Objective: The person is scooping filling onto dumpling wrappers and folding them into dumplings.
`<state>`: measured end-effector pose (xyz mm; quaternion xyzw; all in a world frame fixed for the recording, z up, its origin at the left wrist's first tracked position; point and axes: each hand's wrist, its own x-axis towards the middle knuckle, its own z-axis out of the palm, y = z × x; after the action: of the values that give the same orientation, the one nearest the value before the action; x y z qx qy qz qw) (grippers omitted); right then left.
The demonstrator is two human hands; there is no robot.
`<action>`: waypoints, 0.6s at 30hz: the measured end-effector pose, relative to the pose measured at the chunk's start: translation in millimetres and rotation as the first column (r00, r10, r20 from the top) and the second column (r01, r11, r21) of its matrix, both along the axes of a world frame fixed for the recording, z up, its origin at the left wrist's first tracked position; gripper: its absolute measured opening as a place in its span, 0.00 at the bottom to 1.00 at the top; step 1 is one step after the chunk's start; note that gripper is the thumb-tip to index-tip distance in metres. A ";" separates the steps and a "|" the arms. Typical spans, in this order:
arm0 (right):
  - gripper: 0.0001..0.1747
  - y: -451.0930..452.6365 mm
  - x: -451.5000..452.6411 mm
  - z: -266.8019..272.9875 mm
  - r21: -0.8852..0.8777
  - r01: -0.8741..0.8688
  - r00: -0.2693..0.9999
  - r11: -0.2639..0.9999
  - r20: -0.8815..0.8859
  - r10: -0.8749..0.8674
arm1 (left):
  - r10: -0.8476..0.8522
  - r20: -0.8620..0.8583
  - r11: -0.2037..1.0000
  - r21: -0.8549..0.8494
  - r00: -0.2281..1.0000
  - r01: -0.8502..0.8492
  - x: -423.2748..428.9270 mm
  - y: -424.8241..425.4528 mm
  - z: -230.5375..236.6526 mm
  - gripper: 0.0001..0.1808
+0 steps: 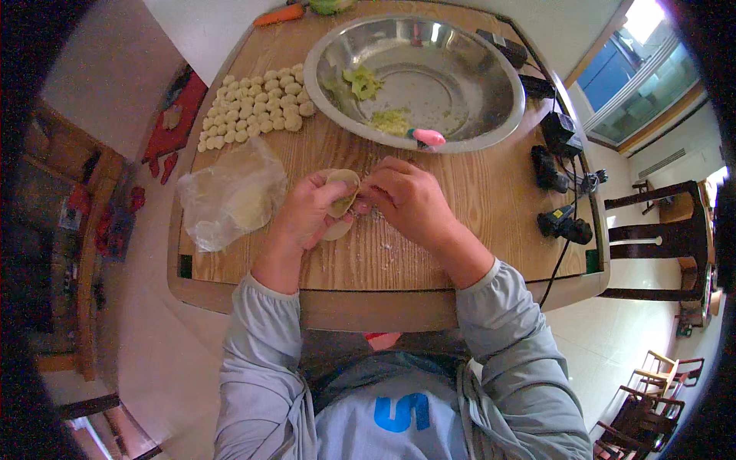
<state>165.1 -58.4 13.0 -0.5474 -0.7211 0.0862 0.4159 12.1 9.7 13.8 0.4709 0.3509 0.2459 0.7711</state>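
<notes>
My left hand (305, 210) holds a round dough wrapper (344, 185), folded over, with something greenish showing in it. My right hand (405, 198) is at the wrapper's right edge, its fingertips bunched against it. Below my left fingers another flat dough round (337, 230) is partly hidden. White flour is scattered on the wooden table (414, 264) under my hands. Left of my left hand lies a clear plastic bag (238, 198) with pale dough in it. Beyond my hands stands a large steel basin (486, 138) with chopped greenish filling (390, 121), a leaf piece (363, 82) and a pink-handled utensil (428, 137) at its near rim.
Many small dough balls or dumplings (256, 106) sit in rows at the back left. A carrot (280, 15) and a green vegetable (332, 4) lie at the far edge. Black power adapters and cables (560, 135) line the right edge; a dark wooden chair (658, 238) stands beyond.
</notes>
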 end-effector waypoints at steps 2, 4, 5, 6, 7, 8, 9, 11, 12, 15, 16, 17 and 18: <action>0.07 0.3 -2.1 1.0 -0.039 0.005 1.000 0.999 -0.017 -0.006 | -0.014 -0.005 0.999 0.041 1.000 0.015 -1.7 0.9 -1.0 0.10; 0.07 0.3 -1.5 0.2 -0.084 0.046 0.997 0.995 -0.065 -0.051 | -0.001 -0.030 0.999 0.045 1.000 0.002 1.3 -1.9 3.5 0.10; 0.07 0.3 -1.0 -0.6 -0.086 0.047 0.997 0.995 -0.065 -0.053 | 0.014 -0.055 0.999 0.050 0.998 -0.011 2.6 -2.9 4.8 0.10; 0.08 0.7 -1.8 -0.4 -0.074 0.037 0.994 0.997 -0.095 -0.044 | 0.016 -0.056 0.999 0.050 0.998 -0.013 1.6 -2.4 3.8 0.10; 0.08 0.9 -2.6 -0.2 -0.063 0.027 0.991 0.998 -0.126 -0.034 | 0.011 -0.039 0.999 0.045 0.999 -0.009 0.5 -1.2 1.5 0.10; 0.08 1.0 -3.1 0.4 -0.062 0.024 0.991 0.998 -0.127 -0.032 | 0.005 -0.021 0.999 0.040 1.000 -0.005 -0.6 -0.7 0.5 0.10; 0.08 0.8 -2.8 0.8 -0.091 0.028 0.993 0.995 -0.110 -0.038 | 0.005 -0.021 0.999 0.039 1.000 -0.004 -0.4 -1.0 0.6 0.10; 0.08 0.5 -2.6 0.6 -0.121 0.032 0.995 0.992 -0.092 -0.044 | -0.011 -0.017 0.999 0.033 1.000 0.012 -0.1 -1.7 1.7 0.10; 0.08 0.3 -2.6 0.3 -0.072 0.014 0.997 0.997 -0.075 -0.019 | -0.011 -0.018 0.999 0.033 1.000 0.012 -0.3 -1.9 2.1 0.10; 0.08 0.2 -2.1 0.1 0.003 -0.016 0.999 1.000 -0.029 0.016 | -0.009 -0.065 0.999 0.036 0.998 0.011 -0.6 -2.0 3.9 0.10; 0.07 0.2 -1.8 0.0 0.029 -0.026 1.000 0.999 -0.001 0.026 | -0.014 -0.064 1.000 0.024 0.998 0.016 -0.4 -2.0 5.0 0.10; 0.07 0.1 -1.8 -0.3 0.028 -0.025 1.000 0.999 -0.001 0.025 | -0.020 -0.063 1.000 0.012 0.998 0.021 -0.1 -1.9 5.5 0.10; 0.07 0.3 -2.9 -1.1 0.034 -0.022 1.000 0.999 -0.021 0.023 | -0.019 -0.064 1.000 0.011 0.998 0.020 -0.6 -1.7 3.6 0.10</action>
<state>162.2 -58.2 11.9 -0.5312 -0.7241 0.0843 0.4318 11.5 8.0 17.4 0.4863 0.3694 0.2252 0.7592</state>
